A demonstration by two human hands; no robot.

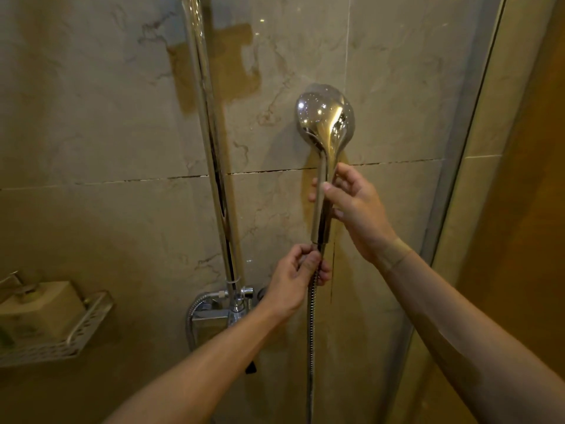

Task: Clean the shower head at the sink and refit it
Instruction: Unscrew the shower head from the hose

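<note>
A chrome hand shower head (325, 117) stands upright in front of the marble wall, its round back facing me. My right hand (356, 209) is closed around its handle at mid height. Just under the handle's lower end, my left hand (298, 273) pinches the top fitting of the metal hose (312, 325). The hose hangs straight down from there and runs out of view at the bottom. The joint between handle and hose is partly hidden by my left fingers.
A chrome riser rail (211, 142) runs up the wall to the left, down to the mixer valve (224, 310). A perforated metal shelf (58, 335) with a soap dispenser hangs at lower left. A glass shower panel (477, 148) stands close on the right.
</note>
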